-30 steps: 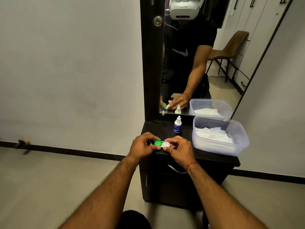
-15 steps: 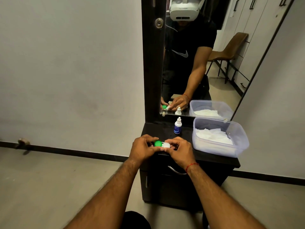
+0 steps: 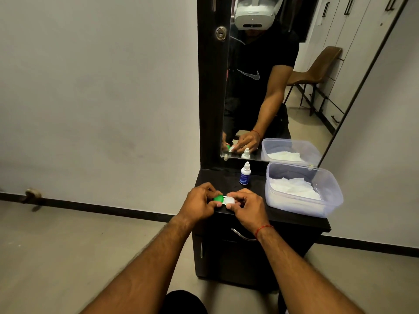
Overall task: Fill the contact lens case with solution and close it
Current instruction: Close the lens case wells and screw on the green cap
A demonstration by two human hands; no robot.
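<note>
Contact lens case (image 3: 223, 199), small, light, rigid and probably slick, sits at the cabinet's (image 3: 226, 177) front edge. The left hand (image 3: 199, 203) pinches its green cap (image 3: 218, 198) and the right hand (image 3: 246, 208) its white cap (image 3: 230, 200), which look like the surest holds. Behind stands a capped solution bottle (image 3: 244, 176); a clear tub (image 3: 301, 207) holds white tissue (image 3: 292, 189).

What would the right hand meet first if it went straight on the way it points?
The right hand pinches the contact lens case, so that comes first; beyond it, probably the left hand.
</note>
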